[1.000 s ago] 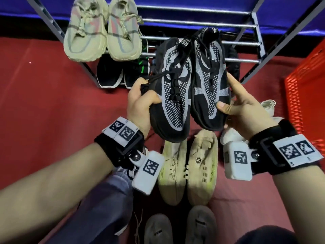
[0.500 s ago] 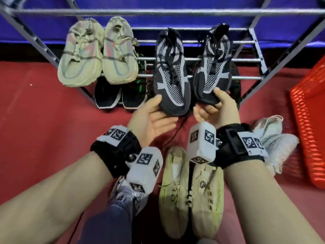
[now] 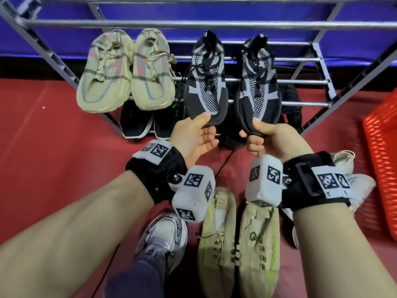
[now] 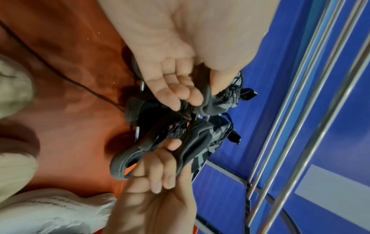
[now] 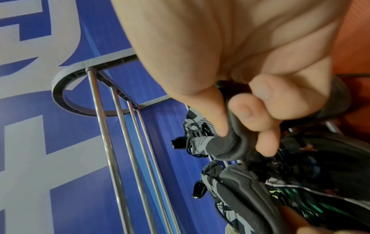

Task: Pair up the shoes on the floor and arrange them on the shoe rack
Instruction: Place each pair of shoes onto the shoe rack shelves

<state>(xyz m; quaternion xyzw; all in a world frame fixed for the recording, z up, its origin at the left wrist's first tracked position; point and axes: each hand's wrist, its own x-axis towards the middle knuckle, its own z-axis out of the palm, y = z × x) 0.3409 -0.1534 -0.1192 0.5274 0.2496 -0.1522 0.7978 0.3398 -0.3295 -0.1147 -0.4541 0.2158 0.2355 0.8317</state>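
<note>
Two black-and-grey knit shoes lie side by side, toes toward me, on the bars of the metal shoe rack (image 3: pixel 305 82). My left hand (image 3: pixel 207 125) pinches the toe of the left black shoe (image 3: pixel 206 82), thumb on top and fingers underneath; the left wrist view shows the toe edge (image 4: pixel 207 96) held between them. My right hand (image 3: pixel 253 132) grips the toe of the right black shoe (image 3: pixel 258 82), with fingers (image 5: pixel 248 110) curled round its rubber edge (image 5: pixel 226 147).
A beige pair (image 3: pixel 124 72) sits on the same shelf to the left, and black shoes (image 3: pixel 137 123) on the shelf below. On the red floor lie a yellow-beige pair (image 3: pixel 236 244) and white shoes (image 3: pixel 352 177). A red basket (image 3: pixel 382 158) stands at the right.
Both hands carried the black pair forward onto the rack bars. The shoes now lie a little apart, and my hands have slid back to their toes.
</note>
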